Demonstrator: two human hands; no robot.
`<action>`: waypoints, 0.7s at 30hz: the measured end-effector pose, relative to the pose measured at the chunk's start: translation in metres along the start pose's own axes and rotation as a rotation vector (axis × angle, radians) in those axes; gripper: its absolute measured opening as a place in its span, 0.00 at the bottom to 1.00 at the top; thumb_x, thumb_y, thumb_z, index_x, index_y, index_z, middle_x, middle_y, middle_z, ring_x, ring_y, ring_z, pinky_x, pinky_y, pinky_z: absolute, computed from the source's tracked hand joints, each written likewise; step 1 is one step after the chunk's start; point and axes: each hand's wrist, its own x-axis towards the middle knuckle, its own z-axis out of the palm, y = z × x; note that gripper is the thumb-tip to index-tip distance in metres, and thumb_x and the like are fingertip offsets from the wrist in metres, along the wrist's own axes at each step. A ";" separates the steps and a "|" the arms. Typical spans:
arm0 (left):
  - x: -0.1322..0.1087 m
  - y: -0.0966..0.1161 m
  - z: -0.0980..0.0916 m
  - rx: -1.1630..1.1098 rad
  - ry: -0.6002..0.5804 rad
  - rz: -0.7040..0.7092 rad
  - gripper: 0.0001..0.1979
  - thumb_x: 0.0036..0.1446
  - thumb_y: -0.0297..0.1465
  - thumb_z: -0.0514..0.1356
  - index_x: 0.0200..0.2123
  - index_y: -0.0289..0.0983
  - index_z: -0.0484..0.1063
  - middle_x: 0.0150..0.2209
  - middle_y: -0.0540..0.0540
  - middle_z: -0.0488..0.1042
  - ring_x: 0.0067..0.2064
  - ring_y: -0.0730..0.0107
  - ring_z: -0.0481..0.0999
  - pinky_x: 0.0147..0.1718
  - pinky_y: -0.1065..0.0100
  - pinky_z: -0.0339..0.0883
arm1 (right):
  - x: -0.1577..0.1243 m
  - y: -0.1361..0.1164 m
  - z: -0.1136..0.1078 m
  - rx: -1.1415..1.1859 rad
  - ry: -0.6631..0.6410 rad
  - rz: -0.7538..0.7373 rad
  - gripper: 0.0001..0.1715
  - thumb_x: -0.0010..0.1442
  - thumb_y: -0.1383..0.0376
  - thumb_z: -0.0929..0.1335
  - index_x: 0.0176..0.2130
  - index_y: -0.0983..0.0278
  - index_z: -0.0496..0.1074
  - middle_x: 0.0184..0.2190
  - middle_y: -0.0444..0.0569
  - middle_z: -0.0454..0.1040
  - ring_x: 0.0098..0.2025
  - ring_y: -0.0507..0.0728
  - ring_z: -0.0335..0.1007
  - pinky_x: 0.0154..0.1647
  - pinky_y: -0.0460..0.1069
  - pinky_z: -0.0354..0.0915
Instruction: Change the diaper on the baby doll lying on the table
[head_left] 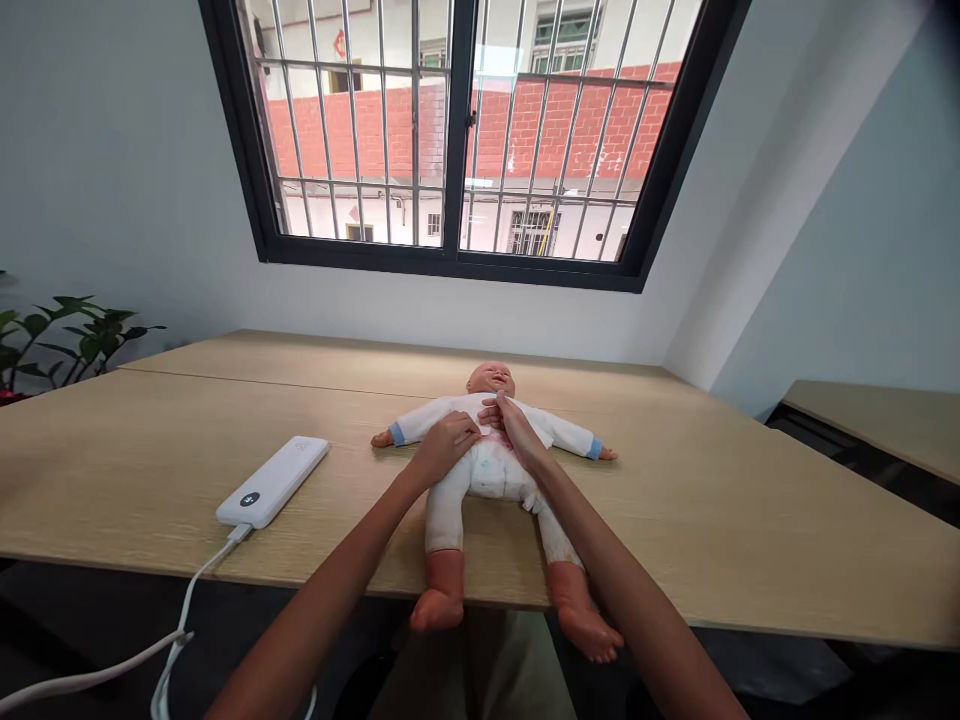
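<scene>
A doll (491, 480) lies on its back on a pale wooden table (712, 530), its head (491, 378) away from me and its reddish feet (439, 608) jutting past the near edge; all positions here are given from it. It wears a white top (427, 417) with blue cuffs (397, 434), arms spread to both sides. My left hand (448, 445) is at the doll's waist, fingers curled narrow, tips at the cloth; from my remote seat I cannot tell whether they pinch it. My right hand (514, 426) lies across the doll's belly and lower chest, fingers extended and close together; whether any fabric is held beneath them I cannot tell. To the doll's left as I see it, well apart, lies a white power bank (281, 478) with a small dark display (250, 499), a white cable (238, 535) plugged into its near end. Farther left and beyond the doll stands a leafy plant (91, 346). Behind the doll's head, in the wall (525, 315), is a dark-framed barred window (457, 130), with red brickwork (339, 125) outside.
</scene>
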 end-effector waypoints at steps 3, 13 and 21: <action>-0.001 -0.004 0.001 -0.024 -0.024 0.029 0.08 0.60 0.31 0.57 0.31 0.37 0.75 0.34 0.44 0.75 0.39 0.63 0.72 0.42 0.64 0.64 | 0.000 0.003 0.000 -0.041 0.001 -0.025 0.33 0.60 0.38 0.59 0.38 0.64 0.68 0.33 0.52 0.76 0.36 0.57 0.73 0.37 0.48 0.66; -0.009 -0.010 -0.004 -0.028 -0.112 0.020 0.16 0.62 0.28 0.50 0.45 0.35 0.77 0.42 0.40 0.76 0.45 0.60 0.73 0.47 0.63 0.65 | -0.002 0.002 -0.021 -0.104 0.202 -0.297 0.29 0.56 0.41 0.60 0.38 0.63 0.68 0.39 0.54 0.74 0.44 0.58 0.71 0.45 0.50 0.66; -0.007 0.000 -0.003 0.187 -0.245 -0.020 0.19 0.63 0.33 0.48 0.45 0.42 0.79 0.41 0.42 0.73 0.47 0.57 0.68 0.49 0.56 0.60 | -0.004 0.045 -0.110 -0.478 0.414 -0.124 0.26 0.57 0.45 0.60 0.20 0.60 0.62 0.21 0.52 0.69 0.28 0.61 0.68 0.32 0.53 0.64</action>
